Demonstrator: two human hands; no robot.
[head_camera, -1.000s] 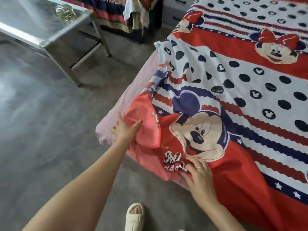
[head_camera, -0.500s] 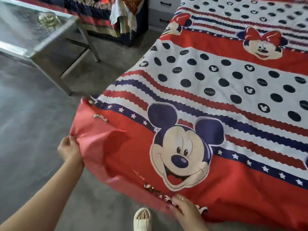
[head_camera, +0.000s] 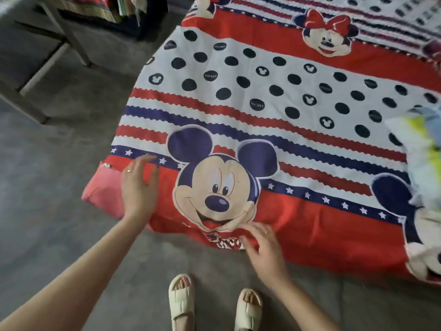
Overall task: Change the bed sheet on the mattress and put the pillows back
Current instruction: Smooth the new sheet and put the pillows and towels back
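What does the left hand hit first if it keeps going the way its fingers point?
The left hand lies open on the bed sheet, fingers pointing up the bed. It would likely slide along the star band, then the wavy stripes; nothing else shows in that line.

You see a matt, printed red, white and navy cotton-like cloth bed sheet [head_camera: 274, 96], smooth with faint creases; a rough, dull grey concrete-looking floor [head_camera: 59, 187]; cream moulded slippers [head_camera: 181, 304] of soft matt plastic or foam; a brushed metal table leg [head_camera: 71, 32].
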